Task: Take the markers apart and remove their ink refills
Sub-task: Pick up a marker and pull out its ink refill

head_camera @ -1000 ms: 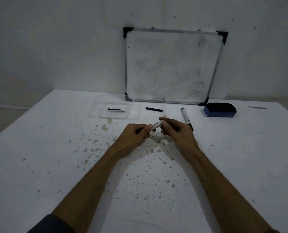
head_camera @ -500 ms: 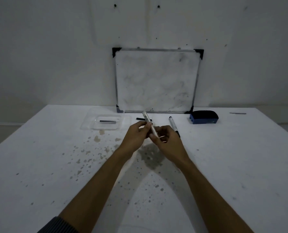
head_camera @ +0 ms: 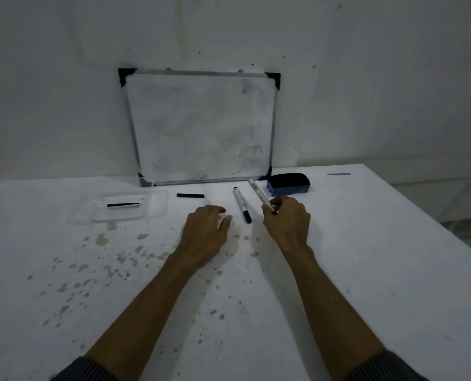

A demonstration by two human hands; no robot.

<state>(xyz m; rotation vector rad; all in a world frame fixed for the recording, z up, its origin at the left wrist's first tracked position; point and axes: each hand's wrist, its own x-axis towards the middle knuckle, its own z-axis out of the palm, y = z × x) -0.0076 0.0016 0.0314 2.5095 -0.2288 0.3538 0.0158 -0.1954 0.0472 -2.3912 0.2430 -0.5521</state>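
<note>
My right hand (head_camera: 286, 221) grips a white marker barrel (head_camera: 258, 194) by its lower end, and the barrel tilts up and to the left above the table. My left hand (head_camera: 205, 232) hovers low over the table with its fingers curled. Something small and pale (head_camera: 225, 217) shows at its fingertips, but whether it is held is unclear. A second marker (head_camera: 242, 204) with a black cap lies between my hands. A short black piece (head_camera: 190, 195) lies further back on the left. A clear plastic tray (head_camera: 157, 210) holds a thin black refill (head_camera: 123, 205).
A small whiteboard (head_camera: 201, 127) leans on the wall at the back of the white, stained table (head_camera: 366, 270). A blue and black eraser (head_camera: 288, 184) sits at its right foot. A thin grey sliver (head_camera: 338, 174) lies far right.
Both hands held one marker together before. Now my left hand has come off it and dropped to the left, while my right hand carries the barrel to the right.
</note>
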